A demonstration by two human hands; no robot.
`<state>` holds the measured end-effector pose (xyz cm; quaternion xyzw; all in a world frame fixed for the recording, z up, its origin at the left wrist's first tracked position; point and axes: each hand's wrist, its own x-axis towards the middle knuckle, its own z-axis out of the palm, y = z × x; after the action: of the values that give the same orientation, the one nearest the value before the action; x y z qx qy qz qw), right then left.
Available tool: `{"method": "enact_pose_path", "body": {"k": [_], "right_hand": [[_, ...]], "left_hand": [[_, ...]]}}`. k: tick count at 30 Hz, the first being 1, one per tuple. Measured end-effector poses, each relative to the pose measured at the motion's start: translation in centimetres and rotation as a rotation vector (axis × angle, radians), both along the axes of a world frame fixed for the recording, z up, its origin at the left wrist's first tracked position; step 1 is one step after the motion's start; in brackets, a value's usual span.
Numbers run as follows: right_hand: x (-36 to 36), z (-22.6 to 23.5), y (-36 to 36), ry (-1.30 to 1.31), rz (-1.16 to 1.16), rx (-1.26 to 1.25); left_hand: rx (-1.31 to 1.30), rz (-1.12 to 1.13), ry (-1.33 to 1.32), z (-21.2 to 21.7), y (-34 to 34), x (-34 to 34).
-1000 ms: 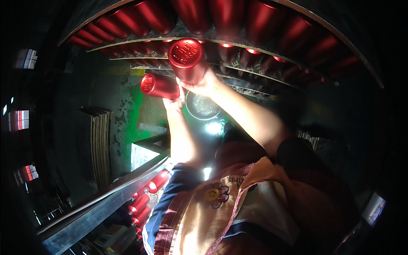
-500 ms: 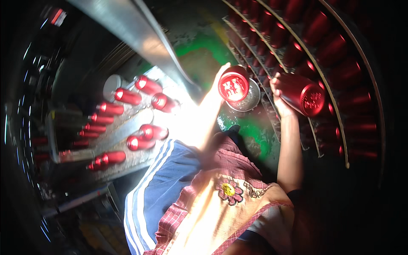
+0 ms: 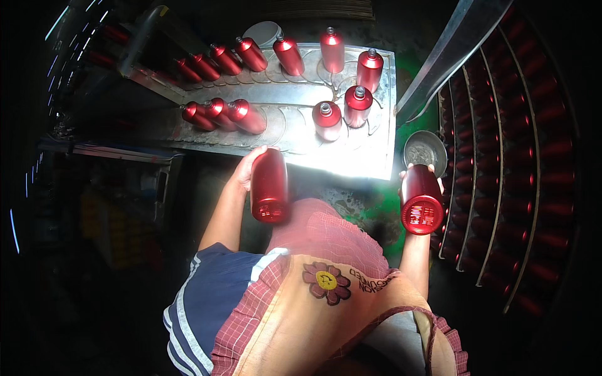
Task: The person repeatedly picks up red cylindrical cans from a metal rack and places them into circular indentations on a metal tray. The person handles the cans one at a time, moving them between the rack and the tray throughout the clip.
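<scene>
My left hand (image 3: 246, 169) is closed around a glossy red bottle (image 3: 268, 188), its base turned toward me, just in front of the near edge of a metal conveyor (image 3: 295, 141). On the right, my right hand (image 3: 440, 185) grips another red bottle (image 3: 421, 194). That one also shows its round base, and it hides most of the palm. Several red bottles (image 3: 332, 51) with silver threaded necks stand upright on the conveyor's looping track of overlapping plates. The nearest to my left hand is a red bottle (image 3: 246, 116) at the near lane.
To the right, a rack (image 3: 500, 169) holds rows of red bottles lying on their sides. A round metal pan (image 3: 426, 150) sits beside it, beyond my right hand. A slanted metal post (image 3: 454, 53) rises near the conveyor's right end. Behind the conveyor is a white bucket (image 3: 263, 31).
My view has swung left, so the conveyor now lies ahead. My left hand has carried its bottle from beside the rack to the conveyor's near edge. Both hands keep their bottles.
</scene>
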<state>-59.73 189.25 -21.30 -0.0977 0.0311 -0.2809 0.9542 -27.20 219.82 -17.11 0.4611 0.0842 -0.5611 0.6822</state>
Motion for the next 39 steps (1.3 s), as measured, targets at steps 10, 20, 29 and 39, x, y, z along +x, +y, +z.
{"method": "enact_pose_path", "body": {"k": [10, 20, 29, 39], "right_hand": [[20.8, 2.5, 6.1, 0.979, -0.588, -1.556], [24.4, -2.8, 5.4, 1.325, -0.533, -1.963], [11.3, 6.8, -6.3, 1.153, -0.56, -2.154], [1.4, 14.1, -12.2, 1.227, -0.765, -2.374]], "left_hand": [[0.201, 0.369, -0.602, -0.5, 16.9, 15.5], [0.62, 0.674, -1.952, -7.2, 12.4, 26.7], [0.634, 0.505, -2.253, -5.1, -4.2, 13.6], [-0.75, -0.817, -0.445, 1.6, -32.2, -25.7]]}}
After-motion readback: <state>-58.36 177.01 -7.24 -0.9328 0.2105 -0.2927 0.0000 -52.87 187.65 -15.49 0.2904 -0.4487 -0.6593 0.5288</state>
